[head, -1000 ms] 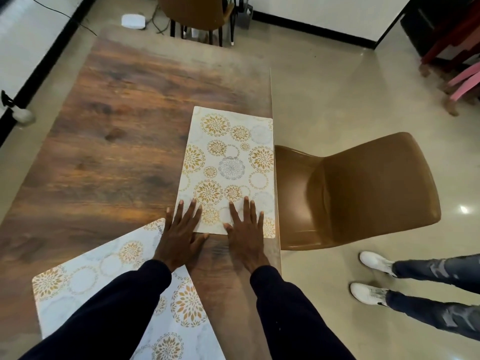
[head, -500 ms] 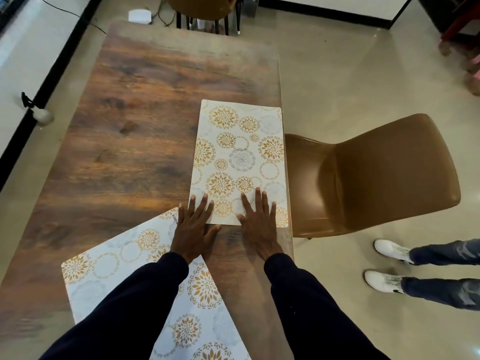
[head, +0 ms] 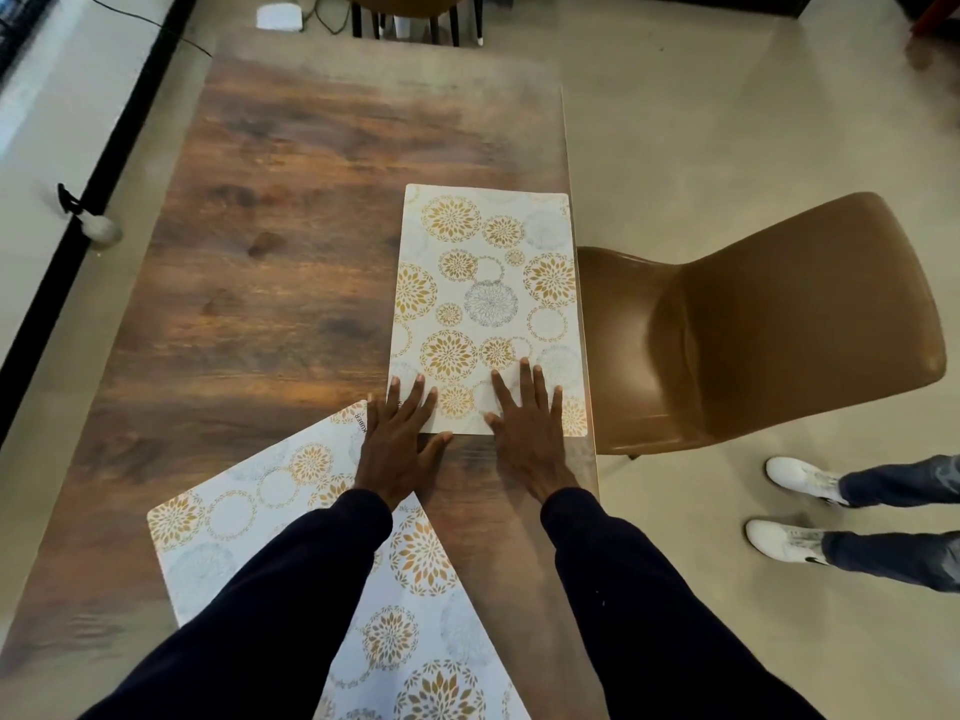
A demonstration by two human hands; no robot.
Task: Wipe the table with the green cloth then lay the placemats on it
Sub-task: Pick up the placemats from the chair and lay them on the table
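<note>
The left hand (head: 400, 449) and right hand (head: 530, 433) are lying flat, fingers straight, side by side but apart. They are pressing the near end of the far placemat (head: 488, 304), which is lying along the right edge of the worktop (head: 291, 226). The left hand is overlapping the corner of a second placemat (head: 249, 517), lying askew. A brown chair (head: 779, 330) is standing just beside that edge, with another person's white shoes (head: 795, 475) near it. Hands and mat are staying as they were half a second ago.

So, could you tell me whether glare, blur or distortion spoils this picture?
Head view: a pale sheen washes out the far end of the table; the wide lens slightly bows its right edge; the top-right corner is smeared; the left hand, right hand and far placemat look sharp.
</note>
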